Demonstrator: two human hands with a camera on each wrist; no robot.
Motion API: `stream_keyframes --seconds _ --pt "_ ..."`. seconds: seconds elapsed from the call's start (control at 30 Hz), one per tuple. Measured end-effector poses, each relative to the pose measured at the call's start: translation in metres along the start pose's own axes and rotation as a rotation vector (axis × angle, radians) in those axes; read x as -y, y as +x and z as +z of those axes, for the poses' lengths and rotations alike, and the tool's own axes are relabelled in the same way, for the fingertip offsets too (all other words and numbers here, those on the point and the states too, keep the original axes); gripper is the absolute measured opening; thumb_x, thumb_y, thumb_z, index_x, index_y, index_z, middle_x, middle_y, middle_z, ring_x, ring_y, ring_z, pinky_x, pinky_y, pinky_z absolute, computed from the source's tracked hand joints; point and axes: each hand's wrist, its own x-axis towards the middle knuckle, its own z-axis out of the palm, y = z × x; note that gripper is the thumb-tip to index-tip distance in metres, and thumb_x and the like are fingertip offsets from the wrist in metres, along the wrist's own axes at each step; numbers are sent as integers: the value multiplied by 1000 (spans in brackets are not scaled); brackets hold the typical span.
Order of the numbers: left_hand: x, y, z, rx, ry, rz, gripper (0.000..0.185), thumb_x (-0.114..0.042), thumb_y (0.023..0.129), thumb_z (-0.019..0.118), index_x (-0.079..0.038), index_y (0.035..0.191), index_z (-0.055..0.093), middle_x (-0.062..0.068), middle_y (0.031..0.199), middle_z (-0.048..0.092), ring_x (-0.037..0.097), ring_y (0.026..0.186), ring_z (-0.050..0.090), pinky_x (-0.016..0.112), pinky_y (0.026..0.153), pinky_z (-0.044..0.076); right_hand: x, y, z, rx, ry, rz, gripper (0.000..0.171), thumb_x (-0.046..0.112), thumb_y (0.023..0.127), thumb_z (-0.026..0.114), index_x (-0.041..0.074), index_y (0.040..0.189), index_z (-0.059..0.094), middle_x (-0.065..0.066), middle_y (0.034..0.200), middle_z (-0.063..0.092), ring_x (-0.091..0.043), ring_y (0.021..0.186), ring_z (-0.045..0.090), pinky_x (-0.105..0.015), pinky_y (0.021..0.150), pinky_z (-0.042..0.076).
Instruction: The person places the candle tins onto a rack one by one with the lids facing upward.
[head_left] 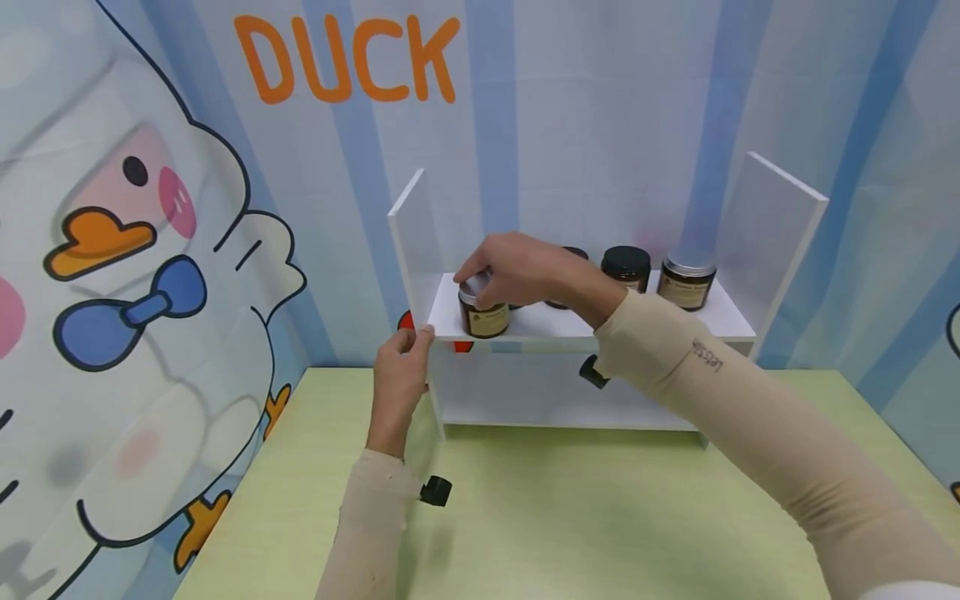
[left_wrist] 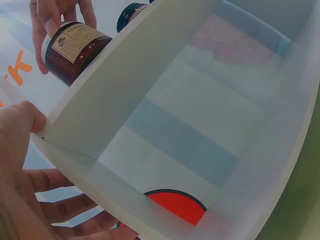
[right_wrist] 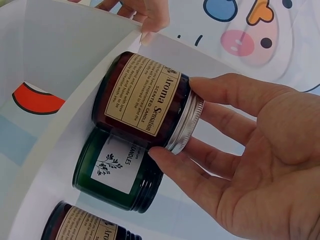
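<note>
My right hand pinches the silver lid of an amber scented candle jar at the left end of the upper board of a white shelf. Its cream label reads "Aroma Sensation" in the right wrist view. The jar is upright, its base at the board's front edge. A green candle jar stands close behind it, mostly hidden in the head view. With thumb on the front corner and fingers round the outer side, my left hand grips the shelf's left side panel.
Farther right on the upper board stand a black-lidded jar and a silver-lidded amber jar. Another dark-lidded jar is partly behind my right wrist. The shelf stands on a pale green table before a striped duck backdrop.
</note>
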Motion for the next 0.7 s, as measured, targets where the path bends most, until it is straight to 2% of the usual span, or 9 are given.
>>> stream_keyframes --seconds 0.3,0.7 --pt "-1 1 0 8 0 -7 47 -55 101 52 -12 117 64 10 101 54 25 93 51 36 70 54 4 4 3 -12 -23 -27 44 14 95 66 15 138 64 -6 141 61 -18 109 60 -34 83 50" --pt "0 1 0 2 -4 2 42 -54 100 52 -14 107 63 9 92 50 25 89 51 37 69 54 11 11 7 -24 -54 -45 44 14 96 63 13 140 63 -7 141 61 -21 108 60 -34 81 47"
